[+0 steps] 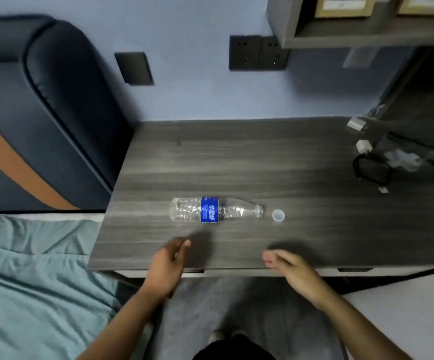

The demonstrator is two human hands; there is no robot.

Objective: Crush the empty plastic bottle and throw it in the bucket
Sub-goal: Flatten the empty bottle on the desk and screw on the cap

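Note:
A clear, empty plastic bottle [216,210] with a blue label lies on its side in the middle of the grey wooden table [236,162], its open neck pointing right. Its white cap [278,216] sits loose on the table just right of the neck. My left hand [168,266] hovers over the table's front edge, below the bottle, fingers loosely curled and holding nothing. Over the front edge to the right hangs my right hand [292,268], its fingers apart and empty. Neither hand touches the bottle. No bucket is in view.
A pair of black glasses [371,169], white chargers [363,146] and a clear bag lie at the table's right end. A bed with a teal blanket [29,281] and a dark headboard [42,113] is on the left. A shelf [366,35] hangs above right.

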